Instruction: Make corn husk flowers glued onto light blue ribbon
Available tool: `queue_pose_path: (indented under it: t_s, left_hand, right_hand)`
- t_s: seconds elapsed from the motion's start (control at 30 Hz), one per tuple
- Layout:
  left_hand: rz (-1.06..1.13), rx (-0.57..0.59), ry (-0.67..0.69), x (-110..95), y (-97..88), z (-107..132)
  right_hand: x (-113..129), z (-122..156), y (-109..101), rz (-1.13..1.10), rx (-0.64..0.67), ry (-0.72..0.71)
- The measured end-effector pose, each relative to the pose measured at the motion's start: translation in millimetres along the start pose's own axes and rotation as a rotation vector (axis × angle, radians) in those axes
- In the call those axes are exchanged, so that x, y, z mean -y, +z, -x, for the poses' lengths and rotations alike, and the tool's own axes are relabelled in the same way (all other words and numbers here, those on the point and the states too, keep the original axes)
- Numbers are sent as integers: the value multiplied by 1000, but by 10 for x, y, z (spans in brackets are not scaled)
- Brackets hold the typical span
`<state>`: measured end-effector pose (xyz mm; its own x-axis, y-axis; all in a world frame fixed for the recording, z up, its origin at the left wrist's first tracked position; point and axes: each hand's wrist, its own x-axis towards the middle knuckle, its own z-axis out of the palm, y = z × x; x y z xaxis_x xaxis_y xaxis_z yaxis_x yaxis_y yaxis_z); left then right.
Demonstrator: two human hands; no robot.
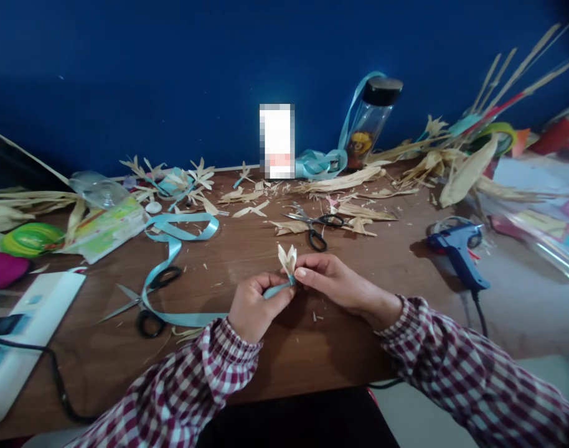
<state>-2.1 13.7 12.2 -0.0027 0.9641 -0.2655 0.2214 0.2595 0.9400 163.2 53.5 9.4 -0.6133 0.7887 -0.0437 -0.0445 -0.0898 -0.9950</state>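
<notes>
Between my two hands a small corn-husk flower point(287, 258) stands upright, its pale petals pointing up. Light-blue ribbon point(291, 280) is wrapped around its base. My left hand point(259, 305) is closed, pinching the base and the ribbon between thumb and fingers. From that hand the ribbon's long tail point(191, 319) runs left over the table and curls near the back. My right hand point(333, 283) is closed too, its thumb and fingertips pressed on the flower's right side at the ribbon. The fingers behind the flower are partly hidden.
Black-handled scissors point(142, 301) lie open at left, another pair of scissors point(316, 225) ahead. A blue glue gun point(459, 249) rests at right, a white power strip point(37, 336) at left. Along the back are finished husk flowers point(200, 174), a glass bottle point(371, 124) and a blurred-out bright screen point(277, 140).
</notes>
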Motion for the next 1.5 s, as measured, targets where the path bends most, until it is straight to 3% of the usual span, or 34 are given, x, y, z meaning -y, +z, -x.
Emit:
queue_pose_path:
  t_s: [0.33, 0.53, 0.9, 1.13, 1.37, 1.5]
  left_hand:
    - [111, 157, -7, 26, -40, -9]
    - [171, 140, -13, 59, -56, -37]
    - [-71, 25, 62, -74, -44, 2]
    - [-103, 38, 88, -70, -47, 17]
    - [-77, 143, 86, -65, -83, 17]
    - [-212, 208, 166, -126, -220, -21]
  right_hand:
    - [-39, -6, -54, -102, -58, 83]
    - [0, 4, -77, -95, -9, 83]
    - [17, 23, -64, -114, 2, 94]
    - [-7, 8, -66, -105, 36, 93]
    - [-22, 10, -90, -173, 46, 110]
    - [-15, 14, -130, -215, 18, 142]
